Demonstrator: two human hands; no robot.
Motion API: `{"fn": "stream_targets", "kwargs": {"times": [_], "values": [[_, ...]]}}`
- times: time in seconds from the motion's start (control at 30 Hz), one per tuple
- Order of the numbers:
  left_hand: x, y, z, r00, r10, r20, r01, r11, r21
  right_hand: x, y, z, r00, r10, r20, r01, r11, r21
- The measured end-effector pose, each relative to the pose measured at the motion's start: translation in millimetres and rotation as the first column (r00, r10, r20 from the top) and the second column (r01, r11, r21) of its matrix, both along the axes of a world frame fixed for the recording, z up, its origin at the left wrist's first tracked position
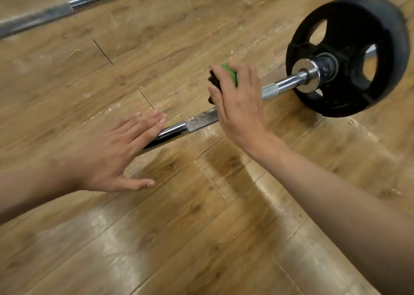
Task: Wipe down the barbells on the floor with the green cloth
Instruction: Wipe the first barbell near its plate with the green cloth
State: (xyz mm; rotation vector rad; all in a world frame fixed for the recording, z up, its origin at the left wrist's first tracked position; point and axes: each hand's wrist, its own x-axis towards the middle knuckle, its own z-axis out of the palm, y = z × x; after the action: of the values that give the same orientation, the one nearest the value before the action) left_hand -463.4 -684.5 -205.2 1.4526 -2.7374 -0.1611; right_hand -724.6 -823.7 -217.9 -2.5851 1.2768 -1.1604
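Reaching in from the near right corner of the wooden floor (179, 227), the right hand (237, 106) curls its fingers over the green cloth (230, 74), which is bunched on the barbell (201, 120) between the knurled stretch and the black weight plate (349, 55). Beside it the left hand (105, 156) is flat, fingers straight and together over the smooth shaft. Along the far left edge lies a second barbell (44, 17).
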Motion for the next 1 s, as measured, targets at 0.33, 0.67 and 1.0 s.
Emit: {"fn": "stream_targets", "kwargs": {"times": [0.33,0.67,1.0], "values": [[-33,38,2,0.999,-0.036,0.036,0.035,0.999,0.018,-49,43,-18,0.982,0.094,-0.166,-0.094,0.995,0.008],[-64,73,3,0.996,-0.027,0.085,0.027,1.000,0.004,-136,6,-2,0.923,-0.340,-0.182,0.370,0.913,0.170],[-142,25,1,0.981,-0.185,0.055,0.188,0.981,-0.041,-171,42,1,0.885,-0.379,-0.270,0.406,0.913,0.048]]}}
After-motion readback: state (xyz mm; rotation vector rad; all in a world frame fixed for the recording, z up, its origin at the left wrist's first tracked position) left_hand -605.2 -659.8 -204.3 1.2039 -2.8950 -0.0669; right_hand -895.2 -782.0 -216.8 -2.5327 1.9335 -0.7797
